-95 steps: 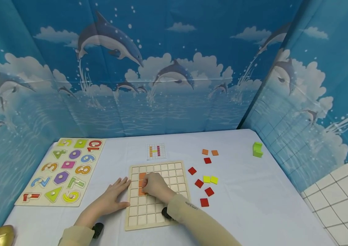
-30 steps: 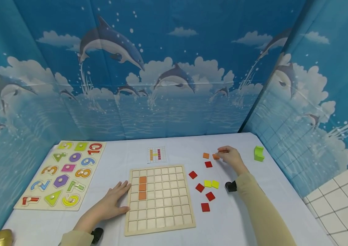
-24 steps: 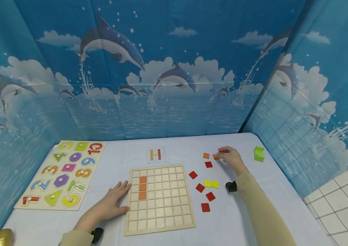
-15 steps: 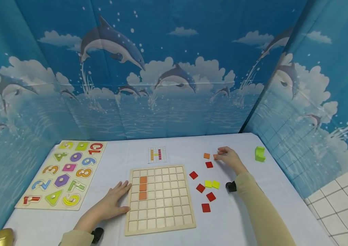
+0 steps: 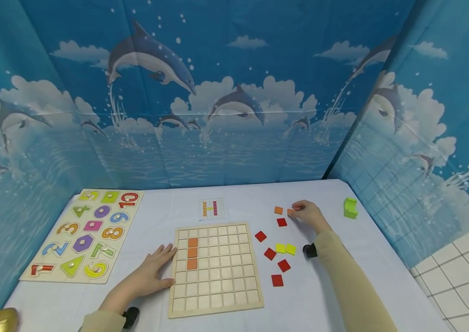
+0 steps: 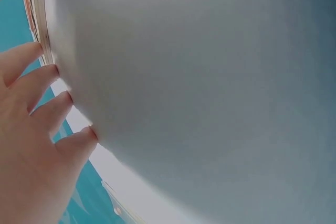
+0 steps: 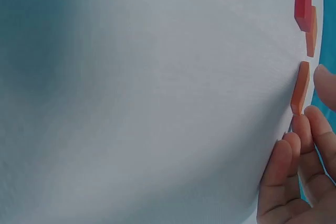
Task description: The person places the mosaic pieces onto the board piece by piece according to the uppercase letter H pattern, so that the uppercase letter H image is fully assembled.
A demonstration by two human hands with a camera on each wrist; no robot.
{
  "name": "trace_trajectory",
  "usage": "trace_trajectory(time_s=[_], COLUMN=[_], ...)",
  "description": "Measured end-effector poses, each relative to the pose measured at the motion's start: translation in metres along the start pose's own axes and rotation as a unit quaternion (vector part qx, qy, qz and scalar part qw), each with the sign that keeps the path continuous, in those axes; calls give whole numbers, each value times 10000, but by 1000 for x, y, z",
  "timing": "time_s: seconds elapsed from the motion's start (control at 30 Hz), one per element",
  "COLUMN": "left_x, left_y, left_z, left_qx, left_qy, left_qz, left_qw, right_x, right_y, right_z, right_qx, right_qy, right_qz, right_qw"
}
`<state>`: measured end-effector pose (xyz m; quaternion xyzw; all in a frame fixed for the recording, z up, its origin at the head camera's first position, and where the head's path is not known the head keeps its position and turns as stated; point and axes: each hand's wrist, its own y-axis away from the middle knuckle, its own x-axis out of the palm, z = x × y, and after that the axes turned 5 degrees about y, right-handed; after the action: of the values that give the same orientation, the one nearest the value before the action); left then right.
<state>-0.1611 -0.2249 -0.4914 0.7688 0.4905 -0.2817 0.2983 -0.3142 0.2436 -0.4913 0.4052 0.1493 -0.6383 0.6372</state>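
My left hand [image 5: 151, 271] lies with spread fingers at the left edge of a wooden grid board [image 5: 222, 272]. In the left wrist view, its fingertips [image 6: 79, 140] rest beside the board's rim. Three orange square tiles [image 5: 192, 252] sit in one column of the board. My right hand [image 5: 310, 216] is at the loose orange tile [image 5: 290, 212] on the table, partly covering it. The right wrist view has fingertips at the end of that orange tile [image 7: 300, 87], and the thumb [image 7: 325, 87] a little off its face. A second orange tile [image 5: 278, 210] lies to its left.
Several red tiles [image 5: 270, 253] and two yellow tiles [image 5: 280, 248] lie right of the board. A pattern card [image 5: 212, 209] is behind it. At the left is a number puzzle [image 5: 112, 258], at the far right a green block [image 5: 349, 208], and a gold object [image 5: 3, 320] front left.
My right hand has left the board's orange tiles and gone right to the loose orange tile, where it shifts only slightly in the last second. The left hand stays in place.
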Motion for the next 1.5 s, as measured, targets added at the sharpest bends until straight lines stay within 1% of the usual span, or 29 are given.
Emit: trace_trajectory(time_s=[0.1,0.27,0.4,0.47,0.63,0.77,1.0,1.17,1.27,1.43,1.5], left_x=[0,1,1,1,1,3,3,2,2,1,1], left_y=[0,0,-1,-1,0,1,0,0,0,-1,-1], left_z=[0,0,0,0,1,2,2,2,3,3,2], left_qx=[4,-11,-28,-31,-41,-50,-61,-42,-32,-12,-18], left_qy=[21,30,9,-3,11,20,8,-10,-44,-75,-71], left_qz=[9,21,26,28,27,8,34,37,34,22,19], left_qw=[10000,10000,10000,10000,10000,10000,10000,10000,10000,10000,10000], right_x=[1,2,2,2,1,0,0,0,3,19,29], right_y=[0,3,6,7,12,14,20,32,42,61,71], right_z=[-2,0,3,4,2,-1,-3,12,25,46,53], right_qx=[18,253,361,385,293,319,385,160,11,-266,-491], right_qy=[26,-13,-15,13,95,-38,-488,-875,-1038,-1319,-1490], right_qz=[-75,-161,-228,-285,-343,-293,-279,-242,-96,240,472], right_qw=[10000,9995,9991,9989,9989,9991,9977,9957,9946,9906,9865])
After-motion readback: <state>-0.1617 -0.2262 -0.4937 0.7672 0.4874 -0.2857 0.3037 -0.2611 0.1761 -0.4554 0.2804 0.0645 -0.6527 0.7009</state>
